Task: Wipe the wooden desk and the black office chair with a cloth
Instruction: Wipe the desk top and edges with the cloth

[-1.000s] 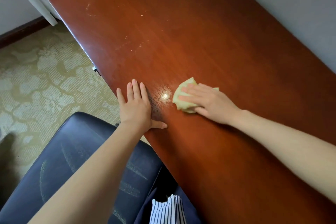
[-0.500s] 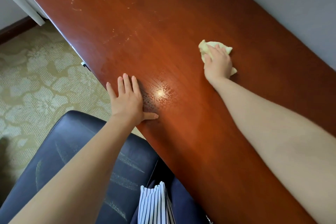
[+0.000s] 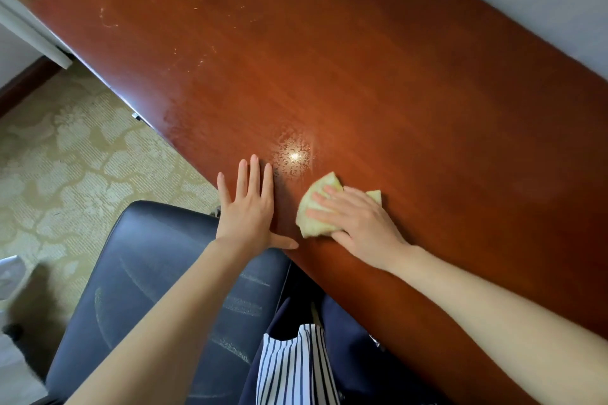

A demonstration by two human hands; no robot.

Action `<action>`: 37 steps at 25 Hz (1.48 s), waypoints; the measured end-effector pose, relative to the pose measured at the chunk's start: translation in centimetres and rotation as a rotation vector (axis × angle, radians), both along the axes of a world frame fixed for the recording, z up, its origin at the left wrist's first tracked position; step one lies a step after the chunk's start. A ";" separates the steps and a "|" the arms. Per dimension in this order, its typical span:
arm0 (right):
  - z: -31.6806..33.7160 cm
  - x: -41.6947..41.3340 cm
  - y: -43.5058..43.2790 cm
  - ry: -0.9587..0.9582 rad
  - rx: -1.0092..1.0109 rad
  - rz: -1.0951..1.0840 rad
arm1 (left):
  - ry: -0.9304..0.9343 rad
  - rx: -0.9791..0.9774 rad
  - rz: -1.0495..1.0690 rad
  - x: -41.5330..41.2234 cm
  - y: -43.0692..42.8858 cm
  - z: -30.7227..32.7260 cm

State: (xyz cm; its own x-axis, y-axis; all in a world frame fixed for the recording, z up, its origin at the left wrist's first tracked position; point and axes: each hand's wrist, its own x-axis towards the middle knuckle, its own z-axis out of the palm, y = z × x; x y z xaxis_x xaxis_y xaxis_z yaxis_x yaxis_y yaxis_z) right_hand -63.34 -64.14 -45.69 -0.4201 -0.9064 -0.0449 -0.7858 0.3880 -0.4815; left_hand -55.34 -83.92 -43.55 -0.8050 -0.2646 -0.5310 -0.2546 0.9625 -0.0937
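So both forearms were bare and stretched out over the wooden desk (image 3: 362, 76). The left one came in from about 7 o'clock, the right one from about 4 o'clock. The left hand (image 3: 248, 210) lay palm-down right at the near desk edge, fingers straight and pointing to 12, thumb stuck out toward 3. Nothing in it, it just rested on the wood.

The right hand (image 3: 358, 223) sat just beside it at 3 o'clock, apart from it, with its fingers aimed at roughly 10.

Hard to see: most of the cloth (image 3: 313, 227) was under the right hand's fingers, so only its pale yellow corners poked out at 12 and 8 (couldn't tell how it was folded). The desk ran out of frame at the top and at the lower right. The black office chair (image 3: 148, 273) was partly covered by the left forearm and cut off at the bottom, with pale streaks on its seat.

Hand state: the right one was laid flat, fingers nearly straight and spread, pressing the cloth onto the desk rather than bunching it. The cloth sat near the front edge, at 5 o'clock from a shiny glare spot (image 3: 294, 156). The chair was tucked against the desk edge at 7 o'clock, over a patterned carpet (image 3: 82, 168).
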 end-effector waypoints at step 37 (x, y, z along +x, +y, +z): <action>-0.6 3.1 -9.4 0.042 0.177 -0.053 | 0.004 0.058 0.076 14.2 4.6 1.4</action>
